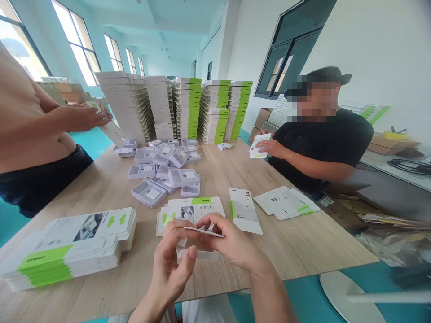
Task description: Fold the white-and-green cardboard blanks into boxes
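At the near edge of the table I hold a partly folded white carton (204, 254), its end toward me and a thin flap raised on top. My left hand (170, 253) grips its left side, with the fingers over the top and the thumb apart from it. Curled over the right side and top flap is my right hand (232, 237); its thumb is hidden. Just beyond lie flat white-and-green cartons (205, 204), partly covered by my fingers. One separate flat carton (245, 211) rests to the right of them.
A stack of flat cartons (67, 251) stands at left. Plastic trays (148, 193) lie piled mid-table, before tall stacks of boxes (188, 107). More flat cartons (286, 204) are at right. One person (316, 148) holds a box (260, 146); another person (37, 121) stands at left.
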`<state>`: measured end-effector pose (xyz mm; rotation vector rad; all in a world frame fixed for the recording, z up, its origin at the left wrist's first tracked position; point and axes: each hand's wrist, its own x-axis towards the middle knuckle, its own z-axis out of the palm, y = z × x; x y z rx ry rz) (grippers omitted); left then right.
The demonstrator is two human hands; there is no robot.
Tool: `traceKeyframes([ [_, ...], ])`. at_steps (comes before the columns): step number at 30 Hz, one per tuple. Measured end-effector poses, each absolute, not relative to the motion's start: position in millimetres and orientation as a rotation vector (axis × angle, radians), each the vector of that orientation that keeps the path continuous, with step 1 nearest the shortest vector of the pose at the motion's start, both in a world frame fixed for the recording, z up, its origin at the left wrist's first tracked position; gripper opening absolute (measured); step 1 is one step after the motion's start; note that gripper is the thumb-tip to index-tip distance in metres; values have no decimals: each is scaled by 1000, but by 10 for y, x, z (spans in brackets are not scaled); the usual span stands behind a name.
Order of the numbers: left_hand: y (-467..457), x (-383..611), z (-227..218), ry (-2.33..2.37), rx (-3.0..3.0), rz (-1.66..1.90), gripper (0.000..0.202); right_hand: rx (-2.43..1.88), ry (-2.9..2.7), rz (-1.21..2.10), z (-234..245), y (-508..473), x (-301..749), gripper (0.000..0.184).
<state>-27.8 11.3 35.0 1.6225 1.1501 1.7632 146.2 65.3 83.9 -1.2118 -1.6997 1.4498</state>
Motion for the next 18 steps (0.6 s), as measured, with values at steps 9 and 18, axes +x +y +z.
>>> traceKeyframes([
  [9,173,-382,438,1218,1748,1545,37,-1067,-1150,1526,688,512,1375,53],
  [18,143,-418,460,1185,1613,1592,41,-886,-1106,1664,648,529,1382,46],
])
